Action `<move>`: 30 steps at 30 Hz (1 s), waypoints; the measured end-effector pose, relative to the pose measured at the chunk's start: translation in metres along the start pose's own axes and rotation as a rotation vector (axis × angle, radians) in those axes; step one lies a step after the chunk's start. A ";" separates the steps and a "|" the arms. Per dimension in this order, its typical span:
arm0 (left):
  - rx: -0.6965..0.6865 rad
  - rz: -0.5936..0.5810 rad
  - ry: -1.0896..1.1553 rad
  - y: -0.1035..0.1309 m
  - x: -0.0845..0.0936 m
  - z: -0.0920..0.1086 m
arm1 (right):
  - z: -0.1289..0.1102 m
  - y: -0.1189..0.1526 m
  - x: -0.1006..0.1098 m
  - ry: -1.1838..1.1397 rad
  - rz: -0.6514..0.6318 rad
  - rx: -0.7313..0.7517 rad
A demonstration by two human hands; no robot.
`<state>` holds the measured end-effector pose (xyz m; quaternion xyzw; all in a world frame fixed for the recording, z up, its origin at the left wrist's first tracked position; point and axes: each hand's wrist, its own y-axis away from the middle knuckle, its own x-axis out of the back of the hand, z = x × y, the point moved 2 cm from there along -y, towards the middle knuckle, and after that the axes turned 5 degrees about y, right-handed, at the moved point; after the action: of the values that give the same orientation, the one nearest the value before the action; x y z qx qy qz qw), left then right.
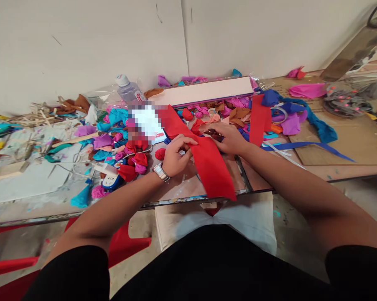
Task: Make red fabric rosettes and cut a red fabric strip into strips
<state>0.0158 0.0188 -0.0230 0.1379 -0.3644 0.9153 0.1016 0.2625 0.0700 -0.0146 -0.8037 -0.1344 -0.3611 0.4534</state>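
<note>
A long red strip (pixel 212 167), of cloth or crepe paper, lies slantwise over the table, its near end hanging over the front edge. My left hand (pixel 176 156), with a metal-banded watch on the wrist, pinches the strip's left edge between thumb and fingers. At the right edge of the same strip is my right hand (pixel 227 137), fingers curled and thumb against it; its fingertips are partly hidden. A second red strip (pixel 258 121) lies just beyond my right hand. Beside the far end of the first strip is a lit screen (pixel 146 121), partly blurred out.
Colourful crumpled pieces (pixel 103 140) crowd the table's left and back. A clear bottle (pixel 128 90) stands behind them, near a long pale board (pixel 204 90). A blue-and-white power socket (pixel 111 182) sits at left, cardboard (pixel 342 146) at right. Below are red chairs (pixel 126 242).
</note>
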 end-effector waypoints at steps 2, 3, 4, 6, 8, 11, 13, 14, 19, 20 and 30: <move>0.013 0.017 0.035 -0.001 0.001 -0.002 | 0.001 0.000 0.000 0.021 0.006 0.056; 0.014 0.021 0.053 -0.001 0.002 -0.002 | 0.001 0.000 0.000 0.029 0.006 0.074; 0.014 0.021 0.077 -0.001 0.002 -0.002 | 0.001 0.000 -0.001 0.037 0.003 0.083; 0.026 0.031 0.144 -0.001 0.000 -0.002 | 0.002 0.000 -0.001 0.049 -0.002 0.075; 0.088 0.082 0.257 -0.001 -0.003 -0.004 | 0.001 0.000 -0.002 0.047 -0.008 0.065; 0.260 0.190 0.457 0.000 -0.008 -0.010 | 0.000 0.001 -0.002 0.025 -0.023 0.071; 0.355 0.248 0.530 0.000 -0.010 -0.015 | -0.001 0.001 -0.003 0.006 -0.031 0.076; 0.384 0.272 0.544 0.000 -0.009 -0.016 | 0.000 0.002 -0.004 -0.004 -0.035 0.076; 0.511 0.166 0.524 -0.003 -0.007 -0.014 | 0.002 0.003 -0.007 -0.025 -0.051 0.047; 0.521 0.142 0.511 -0.003 -0.007 -0.014 | 0.002 0.003 -0.007 -0.021 -0.054 0.039; 0.495 0.306 0.538 -0.003 -0.006 -0.013 | -0.007 0.001 -0.011 -0.053 -0.078 0.072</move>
<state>0.0202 0.0298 -0.0321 -0.1426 -0.1092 0.9835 0.0196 0.2517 0.0649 -0.0210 -0.7903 -0.1904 -0.3520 0.4639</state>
